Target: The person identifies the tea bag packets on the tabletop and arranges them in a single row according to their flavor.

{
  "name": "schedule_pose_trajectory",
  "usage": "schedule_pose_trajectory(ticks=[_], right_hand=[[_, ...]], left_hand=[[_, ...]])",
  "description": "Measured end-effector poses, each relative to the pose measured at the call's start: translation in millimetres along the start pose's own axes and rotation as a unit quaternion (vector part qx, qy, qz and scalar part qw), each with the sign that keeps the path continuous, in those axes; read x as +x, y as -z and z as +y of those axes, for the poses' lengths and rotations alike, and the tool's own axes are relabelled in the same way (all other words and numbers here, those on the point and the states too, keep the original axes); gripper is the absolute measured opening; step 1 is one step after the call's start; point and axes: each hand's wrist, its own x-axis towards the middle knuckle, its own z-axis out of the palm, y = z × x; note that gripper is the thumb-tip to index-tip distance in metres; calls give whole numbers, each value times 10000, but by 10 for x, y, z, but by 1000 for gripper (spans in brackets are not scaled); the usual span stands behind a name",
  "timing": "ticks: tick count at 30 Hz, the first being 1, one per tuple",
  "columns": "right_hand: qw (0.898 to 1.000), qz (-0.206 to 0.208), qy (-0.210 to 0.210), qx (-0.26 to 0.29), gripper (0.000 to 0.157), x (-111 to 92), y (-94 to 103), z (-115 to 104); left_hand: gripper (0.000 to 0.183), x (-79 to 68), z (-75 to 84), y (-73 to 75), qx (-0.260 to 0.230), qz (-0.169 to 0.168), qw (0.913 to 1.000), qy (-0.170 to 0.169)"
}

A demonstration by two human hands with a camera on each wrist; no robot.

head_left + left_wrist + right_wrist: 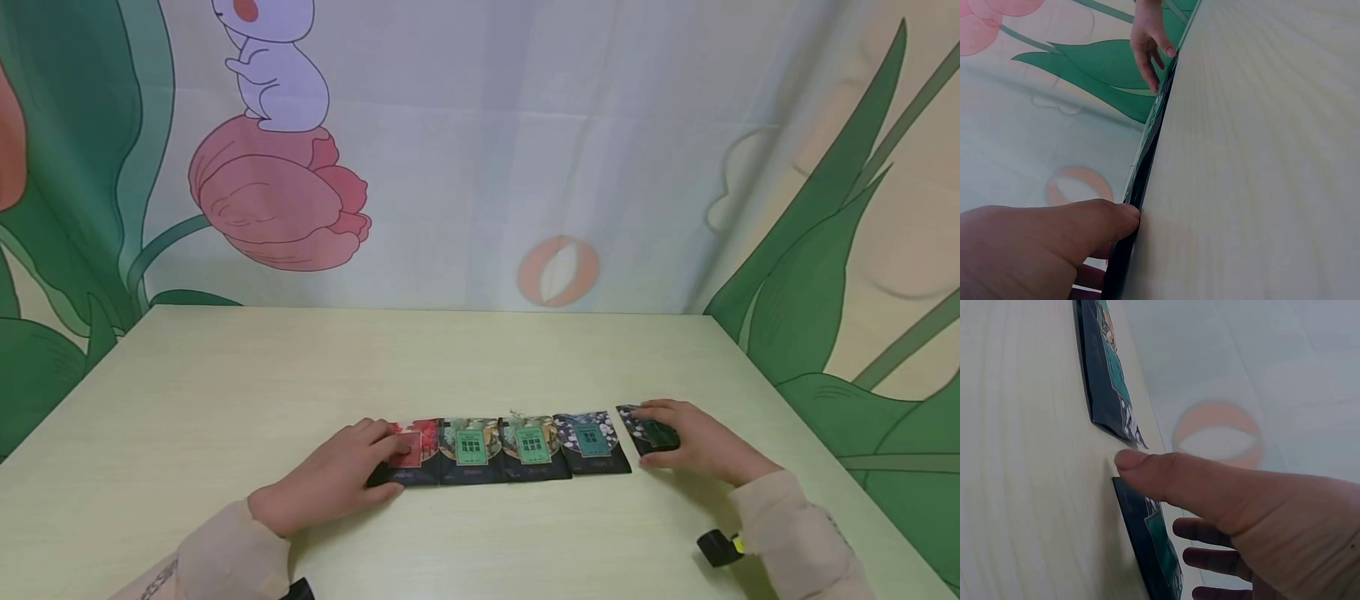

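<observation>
A row of flat tea sachets lies across the table. At its left end my left hand (333, 471) holds the red-labelled sachet (422, 454), fingertips on its face and thumb (1119, 219) at the near edge. Two green-labelled sachets (471, 448) follow, then a sachet with a teal label and white blossoms (592, 443). Past a small gap, my right hand (697, 437) spans a similar dark sachet (649, 432), thumb (1138, 465) at its near corner and fingers along its far side. This sachet is tilted and partly hidden under the hand.
The pale wooden table (450, 542) reaches back to a printed curtain (465, 167) with a flower and a white animal. Green leaf prints flank both sides. A small black object with a yellow part (720, 547) is by my right sleeve.
</observation>
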Motion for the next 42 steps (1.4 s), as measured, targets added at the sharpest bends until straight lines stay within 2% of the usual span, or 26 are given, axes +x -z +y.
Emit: schedule_pose_trajectory(ticks=[12,27,42], right_hand=[[9996,-155,-235,101,74,-11,-12,24],[9999,22,-94,134,70,3,-32,17],[9998,2,-137,139,70,8,-32,-13]], left_hand=[[42,-4,8,11,29,22,10000,-13],[45,0,14,19,-10,-109,9999,133],[44,2,11,14,-5,-48,10000,61]])
